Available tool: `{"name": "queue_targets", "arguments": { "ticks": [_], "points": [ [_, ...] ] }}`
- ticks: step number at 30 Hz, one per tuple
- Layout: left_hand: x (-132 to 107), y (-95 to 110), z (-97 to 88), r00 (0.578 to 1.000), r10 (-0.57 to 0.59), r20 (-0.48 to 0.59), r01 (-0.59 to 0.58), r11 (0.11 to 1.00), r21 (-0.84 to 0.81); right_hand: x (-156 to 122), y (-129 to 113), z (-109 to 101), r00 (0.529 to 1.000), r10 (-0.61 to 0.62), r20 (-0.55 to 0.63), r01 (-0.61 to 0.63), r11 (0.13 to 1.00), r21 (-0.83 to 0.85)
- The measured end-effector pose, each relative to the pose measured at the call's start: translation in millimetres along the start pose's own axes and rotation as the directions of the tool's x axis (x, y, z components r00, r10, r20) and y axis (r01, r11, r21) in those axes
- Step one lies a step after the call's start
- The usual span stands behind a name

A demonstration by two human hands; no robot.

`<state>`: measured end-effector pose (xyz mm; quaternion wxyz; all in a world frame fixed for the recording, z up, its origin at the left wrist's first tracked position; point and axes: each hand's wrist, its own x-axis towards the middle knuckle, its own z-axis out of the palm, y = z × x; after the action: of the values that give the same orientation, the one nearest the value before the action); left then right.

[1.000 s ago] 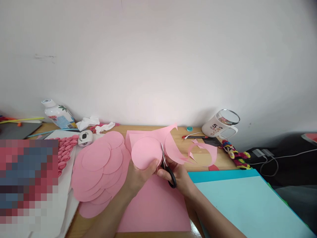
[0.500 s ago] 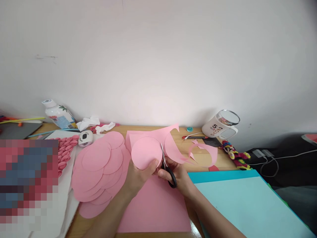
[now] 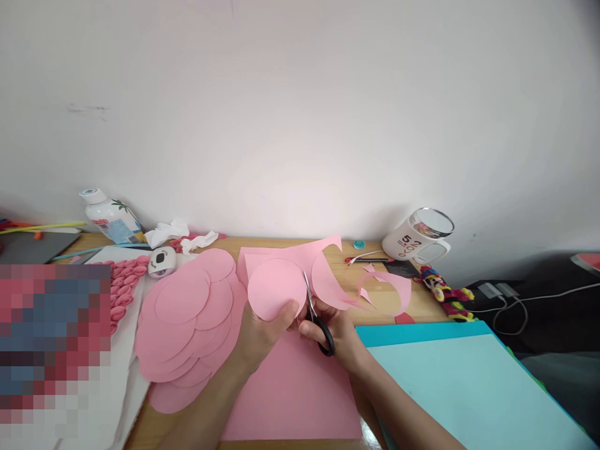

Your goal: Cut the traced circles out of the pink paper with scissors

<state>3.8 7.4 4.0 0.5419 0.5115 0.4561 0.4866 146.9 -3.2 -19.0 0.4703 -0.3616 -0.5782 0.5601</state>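
My left hand [image 3: 262, 334] pinches the lower edge of a pink paper circle [image 3: 275, 289] that is still joined to a pink sheet [image 3: 290, 253]. My right hand [image 3: 340, 334] grips black-handled scissors [image 3: 315, 312], whose blades point up along the circle's right edge. The offcut part of the sheet [image 3: 328, 278] curls away to the right of the blades. A full pink sheet [image 3: 293, 394] lies flat under both hands.
A pile of cut pink circles [image 3: 187, 319] lies left of my hands. A white mug [image 3: 415, 240], a curved pink scrap [image 3: 387, 290] and cables are at the right; turquoise sheets [image 3: 469, 381] cover the near right. A white bottle [image 3: 110, 215] and a paper punch [image 3: 162, 259] stand at the back left.
The offcut flap at the top of the sheet has shifted slightly up and right. My hands and the scissors have barely moved.
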Motion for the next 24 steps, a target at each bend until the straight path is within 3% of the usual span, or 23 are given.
{"name": "queue_targets", "arguments": {
  "ticks": [24],
  "points": [
    [2.1, -12.0, -2.2, 0.998, 0.066, -0.015, -0.066, 0.998, -0.016, -0.3, 1.1, 0.8, 0.999, 0.031, 0.024, -0.033, 0.997, 0.063]
  ]
}}
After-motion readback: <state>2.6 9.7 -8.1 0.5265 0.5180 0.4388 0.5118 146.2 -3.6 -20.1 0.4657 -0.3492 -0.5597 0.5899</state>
